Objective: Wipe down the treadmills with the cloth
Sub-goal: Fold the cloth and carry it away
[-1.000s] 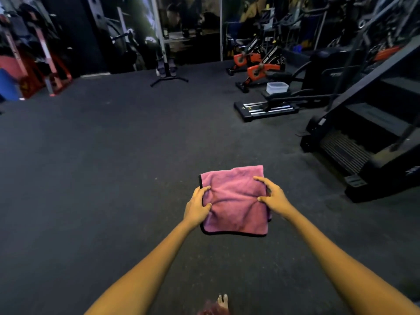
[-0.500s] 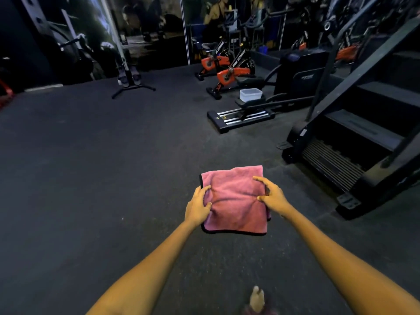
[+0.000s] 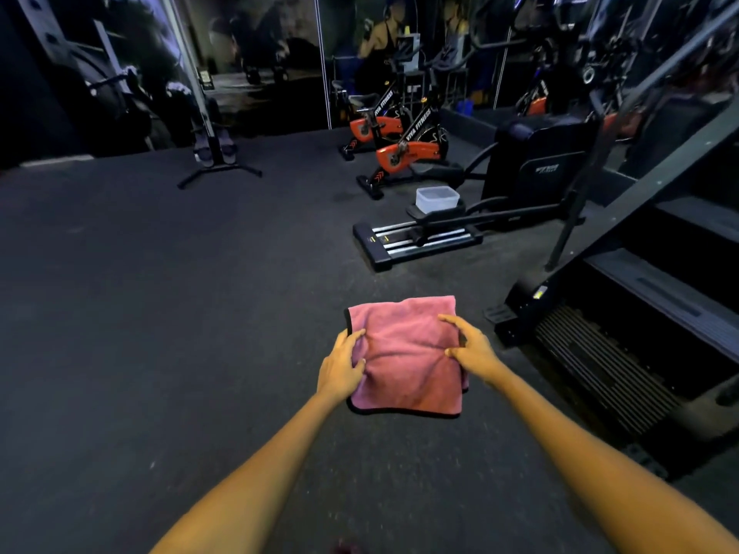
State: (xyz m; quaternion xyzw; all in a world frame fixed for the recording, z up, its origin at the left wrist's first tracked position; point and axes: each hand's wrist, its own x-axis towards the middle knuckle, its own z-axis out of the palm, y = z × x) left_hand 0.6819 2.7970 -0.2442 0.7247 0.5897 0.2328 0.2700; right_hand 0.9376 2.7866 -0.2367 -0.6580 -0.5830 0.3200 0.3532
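A folded pink cloth (image 3: pixel 408 353) with a black hem is held out in front of me above the dark gym floor. My left hand (image 3: pixel 340 367) grips its left edge, thumb on top. My right hand (image 3: pixel 470 347) holds its right side, thumb and fingers spread over the top surface. No treadmill is plainly recognisable; a black stair-climbing machine (image 3: pixel 624 333) with ribbed steps stands just right of the cloth.
A black elliptical trainer (image 3: pixel 532 181) with long rails lies ahead, and a clear plastic tub (image 3: pixel 436 198) rests on its pedal. Two orange spin bikes (image 3: pixel 404 149) stand behind it. A stand on thin legs (image 3: pixel 216 161) is at the far left. Mirrors line the back wall.
The view has swung to the right and moved closer to the machines. Both hands keep the same hold on the cloth, which stays central.
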